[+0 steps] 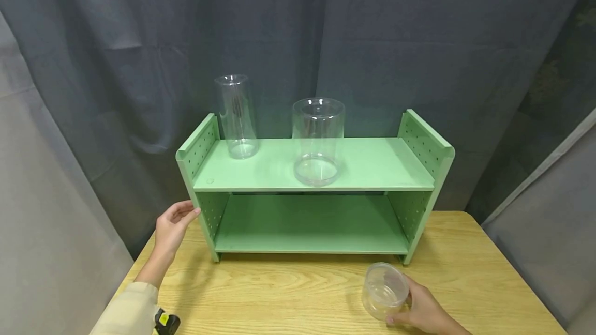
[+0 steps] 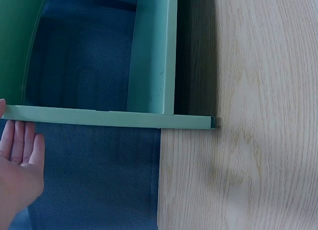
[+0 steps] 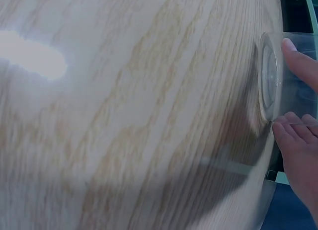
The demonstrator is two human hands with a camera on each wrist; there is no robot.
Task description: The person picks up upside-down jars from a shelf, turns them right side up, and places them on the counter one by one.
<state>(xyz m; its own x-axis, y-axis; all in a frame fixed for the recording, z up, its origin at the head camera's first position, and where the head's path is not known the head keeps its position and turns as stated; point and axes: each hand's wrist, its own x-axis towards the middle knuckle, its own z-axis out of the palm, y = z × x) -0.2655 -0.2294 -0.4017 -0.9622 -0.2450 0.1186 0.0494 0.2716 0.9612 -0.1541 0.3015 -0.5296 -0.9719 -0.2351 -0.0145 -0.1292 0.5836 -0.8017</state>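
Note:
A light-green two-tier shelf [image 1: 312,250] stands on the table. My left hand [image 1: 172,226] holds its left side panel [image 1: 208,237] by the front edge. In the left wrist view, the thumb is on one side of the panel and the fingers [image 2: 19,140] are on the other. My right hand [image 1: 422,308] grips a short, clear round container [image 1: 379,296] in front of the shelf's right end. The right wrist view shows the thumb and fingers on opposite sides of the container's wall, with its base [image 3: 270,76] close over the tabletop.
On the upper tier [image 1: 372,164] stand a tall, narrow clear cylinder [image 1: 238,118] at the left and a wider clear cylinder [image 1: 318,141] near the middle. The wooden table [image 1: 279,293] ends at rounded back corners. Grey curtains [image 1: 396,40] hang behind and at both sides.

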